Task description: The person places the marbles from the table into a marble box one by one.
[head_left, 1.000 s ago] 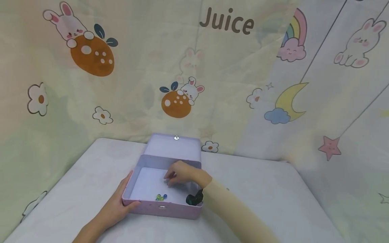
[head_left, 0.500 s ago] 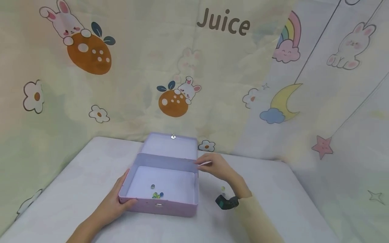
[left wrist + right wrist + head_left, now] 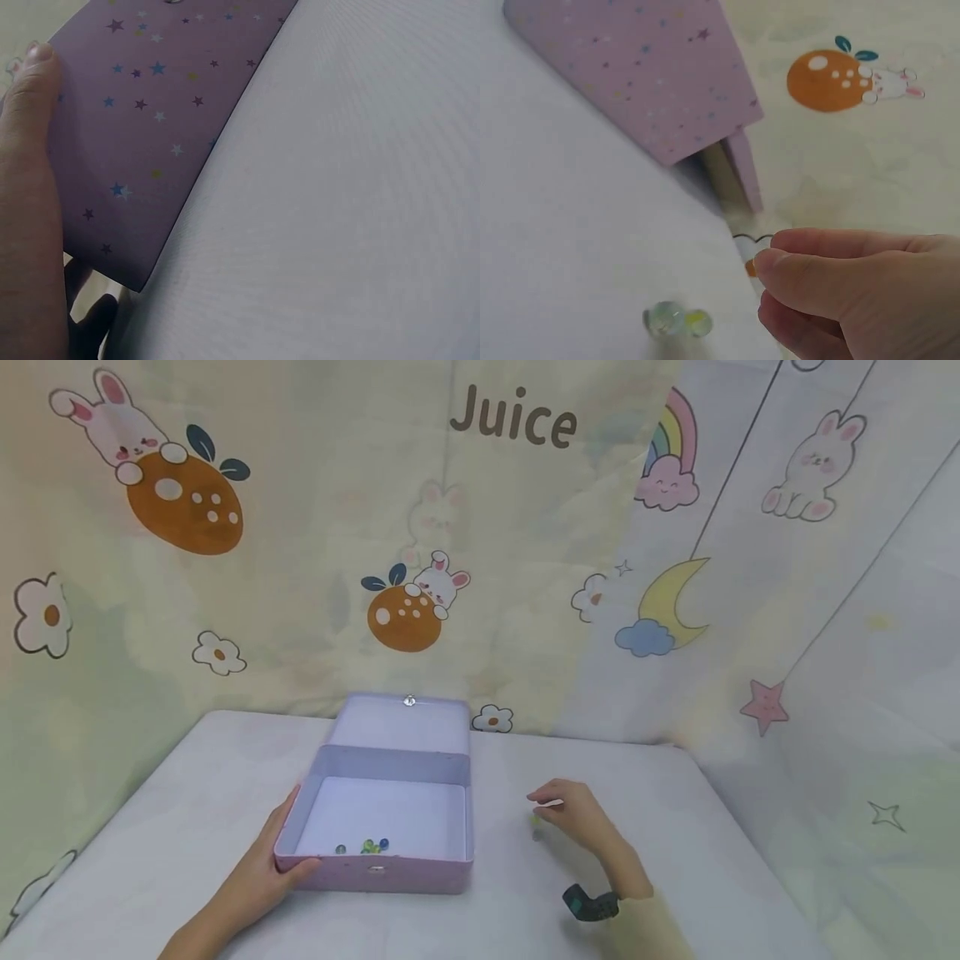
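A lilac, star-printed metal box (image 3: 375,872) stands with its lid (image 3: 401,724) raised at the back. My left hand (image 3: 258,872) grips its front left corner, thumb against the front wall in the left wrist view. Inside, near the front wall, lie a greyish marble (image 3: 341,849), a blue marble (image 3: 384,843) and yellow-green marbles (image 3: 369,845). To the box's right, my right hand (image 3: 576,812) hovers near two marbles on the table, fingers loosely bent and holding nothing visible. The right wrist view has the clear marble (image 3: 666,319) beside the yellowish marble (image 3: 699,322).
A white cloth covers the table (image 3: 675,827). Behind it hangs a printed curtain (image 3: 300,568) with rabbits, flowers and a moon. A dark wrist device (image 3: 589,903) is strapped at my right wrist.
My right hand has come out of the box and moved right to the marbles on the table. A greyish marble now in the box has rolled toward its front left. The left hand keeps its grip.
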### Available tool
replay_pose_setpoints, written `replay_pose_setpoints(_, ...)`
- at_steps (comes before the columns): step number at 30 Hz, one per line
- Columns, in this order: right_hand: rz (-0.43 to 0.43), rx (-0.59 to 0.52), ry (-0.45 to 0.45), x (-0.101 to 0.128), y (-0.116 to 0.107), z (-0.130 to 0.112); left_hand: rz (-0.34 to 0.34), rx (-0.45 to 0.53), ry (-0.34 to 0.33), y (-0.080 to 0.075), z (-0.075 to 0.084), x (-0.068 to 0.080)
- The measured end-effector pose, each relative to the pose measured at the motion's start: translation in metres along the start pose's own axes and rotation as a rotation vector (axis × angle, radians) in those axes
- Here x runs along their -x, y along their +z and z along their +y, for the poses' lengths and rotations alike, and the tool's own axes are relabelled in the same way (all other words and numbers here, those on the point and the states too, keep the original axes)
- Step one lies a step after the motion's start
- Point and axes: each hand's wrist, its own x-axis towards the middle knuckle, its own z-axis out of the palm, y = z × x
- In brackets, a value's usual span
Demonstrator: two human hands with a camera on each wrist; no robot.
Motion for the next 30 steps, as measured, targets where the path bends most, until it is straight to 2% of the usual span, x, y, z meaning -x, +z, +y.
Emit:
replay_pose_setpoints(4,0.001,0.003,-0.003,0.002,0.013,0.013,0.002,-0.005,-0.001,-0.003,-0.001,0.005)
replay_pose_setpoints(9,-0.005,0.041,0.052,0.003,0.023,0.02,-0.014,0.024,-0.016,-0.003,0.0,0.006)
replay_pose_setpoints(23,-0.006,0.061,0.083,0.002,0.026,0.025,-0.027,0.013,-0.036,-0.001,0.004,0.002)
replay_pose_setpoints(30,-0.006,0.072,0.063,0.001,0.025,0.026,-0.012,0.024,-0.009,0.0,0.004,0.0)
